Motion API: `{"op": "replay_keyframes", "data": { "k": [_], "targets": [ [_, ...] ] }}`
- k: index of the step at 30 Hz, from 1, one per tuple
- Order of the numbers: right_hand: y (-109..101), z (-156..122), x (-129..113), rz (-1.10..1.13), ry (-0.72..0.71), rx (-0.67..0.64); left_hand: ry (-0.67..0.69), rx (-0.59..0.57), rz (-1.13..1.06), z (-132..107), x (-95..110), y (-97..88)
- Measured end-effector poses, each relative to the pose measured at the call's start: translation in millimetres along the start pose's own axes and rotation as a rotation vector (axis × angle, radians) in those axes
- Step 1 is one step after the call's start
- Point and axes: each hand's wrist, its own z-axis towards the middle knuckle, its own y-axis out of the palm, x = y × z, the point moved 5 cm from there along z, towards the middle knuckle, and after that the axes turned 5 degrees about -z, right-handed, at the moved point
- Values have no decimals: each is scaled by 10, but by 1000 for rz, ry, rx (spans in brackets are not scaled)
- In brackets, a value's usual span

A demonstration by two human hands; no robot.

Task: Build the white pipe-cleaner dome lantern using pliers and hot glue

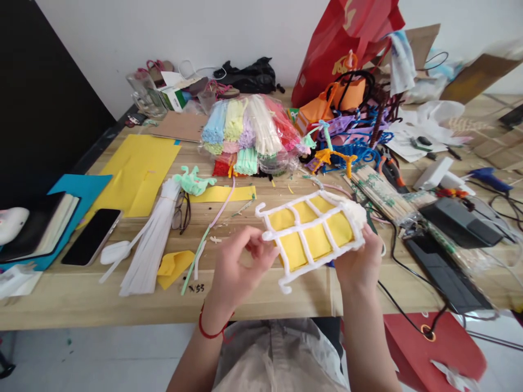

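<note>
Above the table's front edge I hold a craft window frame (300, 244) of fuzzy white pipe cleaners backed with yellow panels, its left corners curled. My right hand (357, 261) grips its right end, where a cream fuzzy mass (354, 215) sits; some of those fingers are hidden behind it. At the left edge, my left hand (241, 267) is closed, thumb and fingertips pinching near the white border. Left of that hand lie a green and a pink pipe cleaner (207, 234), a folded yellow scrap (175, 268) and a bundle of white pipe cleaners (149, 245).
Bagged coloured pipe cleaners (249, 133) lie behind the hands. A phone (92, 237), yellow sheets (134, 169) and glasses (182, 212) are at left. To the right are pliers (390, 169), a glue gun (490, 177), black cables (394, 234) and a red bag (347, 43).
</note>
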Motion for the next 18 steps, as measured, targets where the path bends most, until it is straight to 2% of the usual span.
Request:
{"op": "replay_keyframes", "data": {
  "k": [3, 6, 9, 11, 13, 16, 18],
  "targets": [
    [-29, -4, 30, 36, 10, 13, 190, 16, 214, 18, 152, 11],
    [-63, 30, 28, 64, 11, 18, 289, 51, 202, -25, 157, -36],
    [-90, 70, 28, 83, 44, 23, 160, 243, 101, -44, 20, -181],
    [-99, 78, 38, 93, 89, 39, 57, 293, 52, -14, -74, -216],
    [-91, 67, 60, 101, 149, 44, 28, 224, 18, 60, -115, -169],
    [-65, 36, 93, 112, 225, 31, 81, 108, -10, 186, -97, -53],
    [-53, 24, 98, 106, 224, 8, 129, 79, -5, 250, -65, 8]
  ]
}}
